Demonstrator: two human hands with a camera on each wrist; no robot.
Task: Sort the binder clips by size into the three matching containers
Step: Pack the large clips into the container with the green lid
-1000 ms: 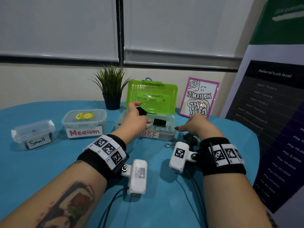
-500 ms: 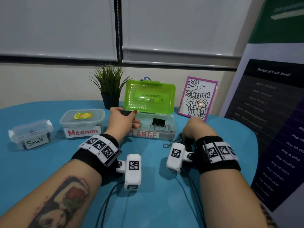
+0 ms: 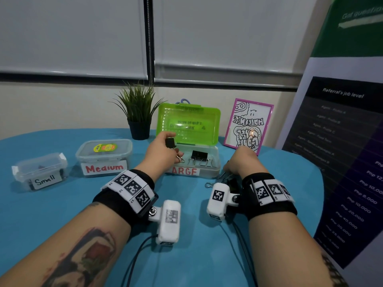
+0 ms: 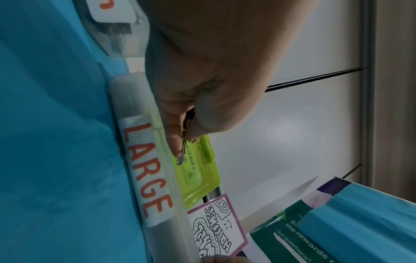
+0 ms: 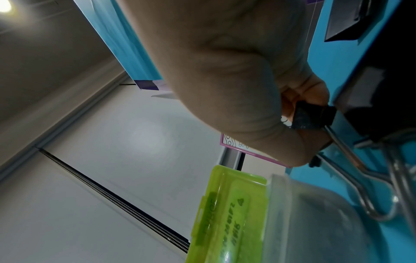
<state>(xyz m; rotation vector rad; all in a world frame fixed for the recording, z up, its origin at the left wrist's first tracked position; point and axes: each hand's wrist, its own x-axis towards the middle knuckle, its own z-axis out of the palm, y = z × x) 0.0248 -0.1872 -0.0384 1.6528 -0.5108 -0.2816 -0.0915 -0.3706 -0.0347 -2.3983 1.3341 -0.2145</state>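
Note:
My left hand (image 3: 173,150) pinches a black binder clip (image 3: 171,142) above the left end of the clear box labelled Large (image 3: 215,162), whose green lid (image 3: 188,125) stands open. In the left wrist view the clip's silver handles (image 4: 185,142) stick out between thumb and finger. Another black clip (image 3: 199,155) lies inside the box. My right hand (image 3: 228,168) is low on the table just right of the box, its fingers curled round a black clip (image 5: 313,117) among loose clips (image 3: 219,179). The Medium tub (image 3: 103,154) and the Small tub (image 3: 39,170) stand to the left with lids on.
A potted plant (image 3: 138,114) stands behind the tubs, and a pink-framed drawing (image 3: 248,125) leans behind the right hand. A tall banner (image 3: 342,141) fills the right side. The blue tablecloth (image 3: 62,204) lies bare in front of the tubs.
My left hand has risen with its clip from the box's left front corner to above its left end. My right hand has stayed low on the loose clips.

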